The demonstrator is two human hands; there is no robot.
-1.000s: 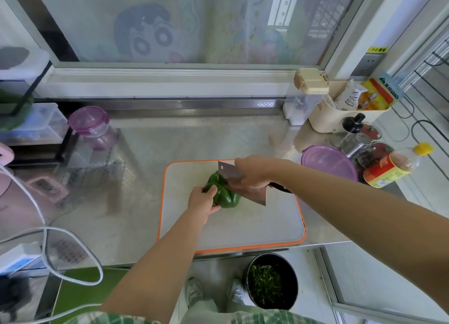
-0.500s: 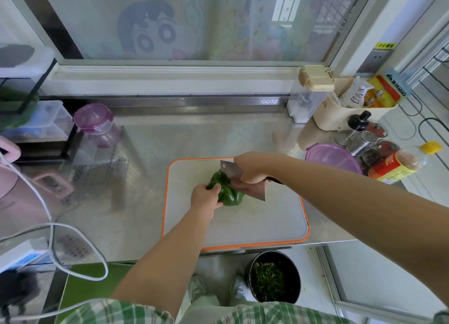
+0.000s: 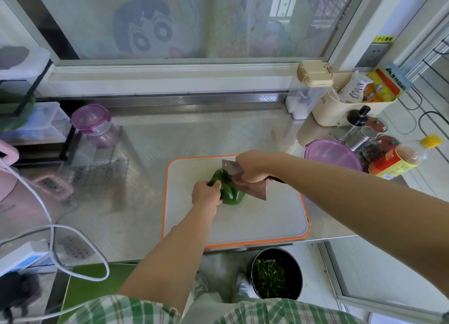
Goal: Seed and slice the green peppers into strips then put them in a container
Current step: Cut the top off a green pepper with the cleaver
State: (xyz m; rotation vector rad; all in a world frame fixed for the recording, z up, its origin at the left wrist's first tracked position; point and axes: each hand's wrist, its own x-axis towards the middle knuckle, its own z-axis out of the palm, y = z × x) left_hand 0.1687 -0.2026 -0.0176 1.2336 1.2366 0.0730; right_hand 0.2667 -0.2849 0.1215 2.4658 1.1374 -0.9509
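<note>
At the back-left corner of the counter point(image 3: 170, 141) stands a jar point(image 3: 91, 120) with a purple lid, well apart from the work. We find the left hand point(image 3: 206, 194) over the board point(image 3: 267, 224), fingers curled round the left side of the pepper point(image 3: 230, 193) and holding it down. The pepper lies toward the board's far edge, a little left of its middle. It looks whole: we see no cut face, no seeds and no strips on the board. The cleaver point(image 3: 245, 181) leans on the pepper's right side, blade touching it (whether the edge has bitten in, we cannot tell). The right hand point(image 3: 252, 167) is wrapped tight round the cleaver where blade meets handle. On the floor below the board's near edge a bucket point(image 3: 275, 275) holds green scraps, of what we cannot say. Near the counter's right edge sits a tub point(image 3: 332, 154) with its purple lid on, a likely container.

We judge the task barely begun, with 1 pepper in sight and at its 1st cut. Halving, seeding, slicing into strips and filling a container are all left.
</note>
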